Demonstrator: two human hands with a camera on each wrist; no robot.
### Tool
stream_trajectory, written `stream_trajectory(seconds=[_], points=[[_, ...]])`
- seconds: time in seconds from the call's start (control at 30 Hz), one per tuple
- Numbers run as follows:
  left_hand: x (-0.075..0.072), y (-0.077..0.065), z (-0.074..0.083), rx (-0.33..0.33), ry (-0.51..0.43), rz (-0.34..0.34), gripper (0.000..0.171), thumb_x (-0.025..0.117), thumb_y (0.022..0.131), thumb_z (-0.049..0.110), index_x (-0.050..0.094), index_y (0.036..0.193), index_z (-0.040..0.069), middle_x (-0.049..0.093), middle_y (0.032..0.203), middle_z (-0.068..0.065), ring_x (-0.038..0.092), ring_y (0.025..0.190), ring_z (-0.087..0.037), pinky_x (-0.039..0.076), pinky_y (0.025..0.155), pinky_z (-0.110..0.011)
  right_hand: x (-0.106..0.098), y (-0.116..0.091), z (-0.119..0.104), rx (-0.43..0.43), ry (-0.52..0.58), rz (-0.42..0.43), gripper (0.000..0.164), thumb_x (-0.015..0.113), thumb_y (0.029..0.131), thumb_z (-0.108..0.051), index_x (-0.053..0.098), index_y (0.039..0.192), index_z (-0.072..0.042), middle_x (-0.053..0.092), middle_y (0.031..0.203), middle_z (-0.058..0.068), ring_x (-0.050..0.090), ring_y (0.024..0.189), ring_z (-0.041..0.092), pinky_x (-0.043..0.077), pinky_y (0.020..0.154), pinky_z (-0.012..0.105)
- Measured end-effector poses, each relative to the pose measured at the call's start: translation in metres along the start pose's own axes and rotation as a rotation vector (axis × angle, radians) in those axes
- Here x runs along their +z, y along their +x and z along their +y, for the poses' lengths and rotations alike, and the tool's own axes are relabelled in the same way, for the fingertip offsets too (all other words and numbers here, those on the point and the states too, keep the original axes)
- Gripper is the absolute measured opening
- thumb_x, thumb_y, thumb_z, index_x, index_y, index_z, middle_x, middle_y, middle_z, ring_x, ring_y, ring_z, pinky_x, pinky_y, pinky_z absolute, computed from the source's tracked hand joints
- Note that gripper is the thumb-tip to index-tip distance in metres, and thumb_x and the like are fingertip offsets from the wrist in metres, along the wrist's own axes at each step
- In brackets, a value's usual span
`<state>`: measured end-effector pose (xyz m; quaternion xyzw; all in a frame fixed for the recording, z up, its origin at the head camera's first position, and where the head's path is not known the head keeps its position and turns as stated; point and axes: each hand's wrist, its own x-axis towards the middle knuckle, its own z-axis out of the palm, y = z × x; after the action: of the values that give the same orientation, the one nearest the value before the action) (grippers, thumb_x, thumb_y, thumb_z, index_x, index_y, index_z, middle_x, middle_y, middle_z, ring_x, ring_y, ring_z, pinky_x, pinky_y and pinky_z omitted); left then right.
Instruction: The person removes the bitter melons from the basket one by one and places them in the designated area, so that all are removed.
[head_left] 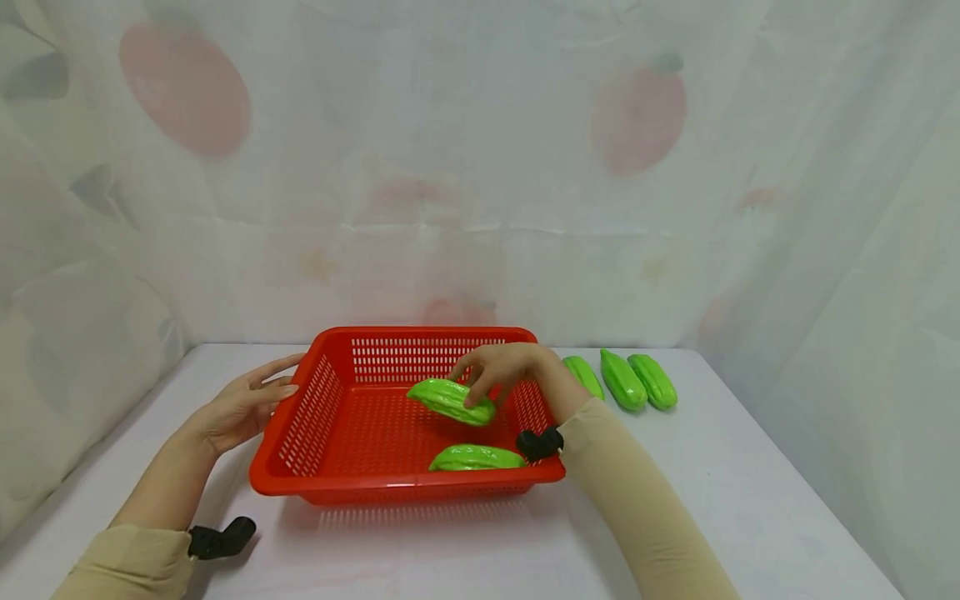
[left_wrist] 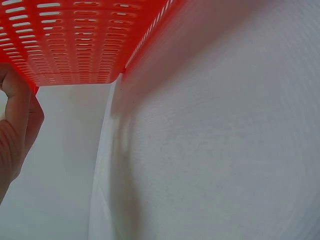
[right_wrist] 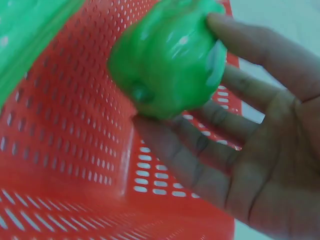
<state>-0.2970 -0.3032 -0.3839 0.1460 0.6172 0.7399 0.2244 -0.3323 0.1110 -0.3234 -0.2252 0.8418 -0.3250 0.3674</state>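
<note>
Pinching bitter melon (head_left: pixel 448 402) inside red basket (head_left: pixel 390 481) with right hand (head_left: pixel 501 367); touching basket's rim with relaxed left hand (head_left: pixel 243 407). Likely light, stiff (glossy, perhaps slippery); best gripped mid-length.

A bright green gourd (head_left: pixel 442 398), bumpy and ridged, is held in the right hand (head_left: pixel 501 367) over the basket's floor; it slants, tapered end leftward, blunter end lower. The red plastic basket (head_left: pixel 408 481) is rectangular, upright and slotted along its walls, its left rim touched by the left hand (head_left: pixel 240 406). Inside, a 2nd gourd (head_left: pixel 472 457) lies lengthwise along the near wall, which hides its underside. Outside, to the right, 3 more gourds (head_left: pixel 622 381) lie side by side, the leftmost partly hidden.
</note>
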Motion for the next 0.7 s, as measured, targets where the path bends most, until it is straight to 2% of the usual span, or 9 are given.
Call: stream_trajectory(seconds=[0.2, 0.5, 0.7], points=[[-0.001, 0.000, 0.001, 0.001, -0.001, 0.004, 0.040, 0.041, 0.105, 0.009, 0.044, 0.139, 0.029, 0.071, 0.118, 0.008, 0.073, 0.098, -0.012, 0.061, 0.086, -0.033, -0.007, -0.008, -0.004, -0.045, 0.039, 0.023, 0.057, 0.073, 0.089, -0.016, 0.050, 0.141, -0.016, 0.059, 0.130, 0.012, 0.062, 0.104, 0.017, 0.060, 0.086, 0.042], [0.001, -0.001, 0.001, -0.008, 0.002, 0.012, 0.040, 0.042, 0.105, 0.010, 0.043, 0.139, 0.029, 0.070, 0.117, 0.008, 0.072, 0.097, -0.012, 0.061, 0.085, -0.032, -0.016, -0.021, -0.008, -0.083, 0.084, 0.079, 0.060, 0.070, 0.090, -0.016, 0.045, 0.145, -0.016, 0.047, 0.147, 0.013, 0.055, 0.125, 0.023, 0.061, 0.085, 0.039], [0.001, -0.001, 0.002, -0.001, -0.008, 0.004, 0.040, 0.041, 0.105, 0.009, 0.044, 0.139, 0.029, 0.070, 0.117, 0.008, 0.073, 0.097, -0.012, 0.061, 0.085, -0.032, -0.023, -0.030, -0.009, -0.085, 0.137, 0.079, 0.064, 0.069, 0.090, -0.015, 0.040, 0.148, -0.018, 0.045, 0.146, 0.015, 0.058, 0.117, 0.022, 0.061, 0.086, 0.040]])
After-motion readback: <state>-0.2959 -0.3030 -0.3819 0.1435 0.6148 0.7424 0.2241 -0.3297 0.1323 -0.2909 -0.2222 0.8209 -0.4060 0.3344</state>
